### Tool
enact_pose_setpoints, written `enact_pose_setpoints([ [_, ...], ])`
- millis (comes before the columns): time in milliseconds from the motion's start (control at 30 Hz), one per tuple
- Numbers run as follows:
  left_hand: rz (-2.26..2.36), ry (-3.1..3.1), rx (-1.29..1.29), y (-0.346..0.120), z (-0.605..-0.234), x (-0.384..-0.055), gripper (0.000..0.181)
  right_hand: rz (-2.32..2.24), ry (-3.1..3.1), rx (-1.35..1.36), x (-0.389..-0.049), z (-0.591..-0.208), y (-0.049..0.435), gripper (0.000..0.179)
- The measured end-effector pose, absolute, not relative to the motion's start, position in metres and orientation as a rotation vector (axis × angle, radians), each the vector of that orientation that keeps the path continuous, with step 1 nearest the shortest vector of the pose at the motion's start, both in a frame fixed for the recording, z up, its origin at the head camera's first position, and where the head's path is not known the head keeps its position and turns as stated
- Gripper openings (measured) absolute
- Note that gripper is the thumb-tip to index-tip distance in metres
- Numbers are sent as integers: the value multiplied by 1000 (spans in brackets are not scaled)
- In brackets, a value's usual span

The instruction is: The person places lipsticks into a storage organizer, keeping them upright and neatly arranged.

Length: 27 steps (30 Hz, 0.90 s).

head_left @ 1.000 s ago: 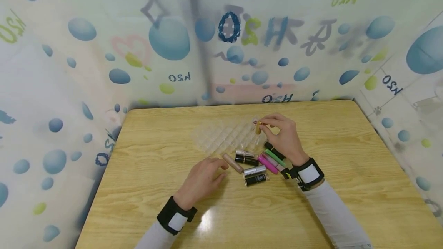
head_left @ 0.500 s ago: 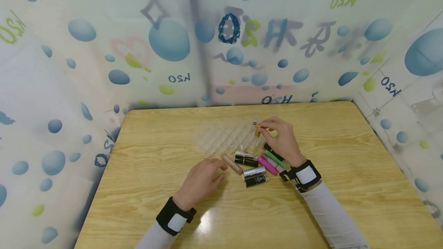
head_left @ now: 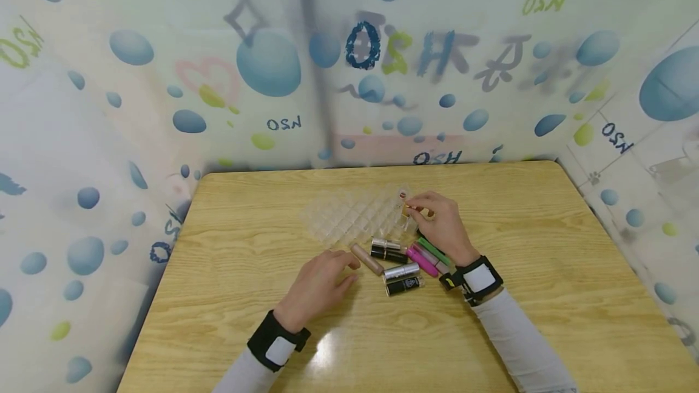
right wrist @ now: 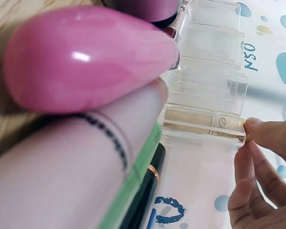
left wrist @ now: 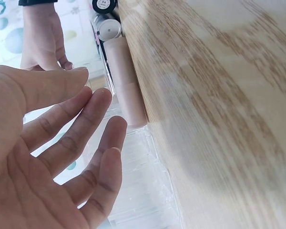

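Note:
My right hand (head_left: 445,223) pinches the end of a gold lipstick tube (right wrist: 188,118) between thumb and fingers. Most of that tube is inside an end compartment of the clear lipstick organizer (head_left: 344,217), seen through its wall in the right wrist view. A dark-red-topped item (head_left: 403,194) stands in the compartment behind it. My left hand (head_left: 314,287) hovers over the table with loosely bent fingers and holds nothing. Nearest to it lies a tan cosmetic tube (head_left: 366,258), close by the organizer's front edge; the left wrist view shows the fingers apart from it.
In front of the organizer lie a magenta tube (head_left: 422,261), a green tube (head_left: 434,249), a silver tube (head_left: 401,271), a black tube (head_left: 404,285) and a black-and-silver pair (head_left: 389,253). A patterned curtain (head_left: 262,138) hangs behind the wooden table (head_left: 235,211).
My right hand has moved slightly left and toward me, and the gold lipstick tube has gone down into the organizer's compartment. My left hand has stayed in place.

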<state>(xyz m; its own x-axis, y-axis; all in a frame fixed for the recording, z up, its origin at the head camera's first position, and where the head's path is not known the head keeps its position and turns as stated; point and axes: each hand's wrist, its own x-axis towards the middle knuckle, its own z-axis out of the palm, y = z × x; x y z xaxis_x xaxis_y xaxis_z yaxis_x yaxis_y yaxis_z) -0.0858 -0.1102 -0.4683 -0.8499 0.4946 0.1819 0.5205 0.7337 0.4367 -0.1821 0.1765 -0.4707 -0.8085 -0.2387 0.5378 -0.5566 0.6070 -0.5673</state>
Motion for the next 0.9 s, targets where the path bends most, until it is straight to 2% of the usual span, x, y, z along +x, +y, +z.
enact_pose_setpoints([
  [900,-701,-2855,-877,-109,-469,-89,16,1046,-2465,627,-185,-475,173,15],
])
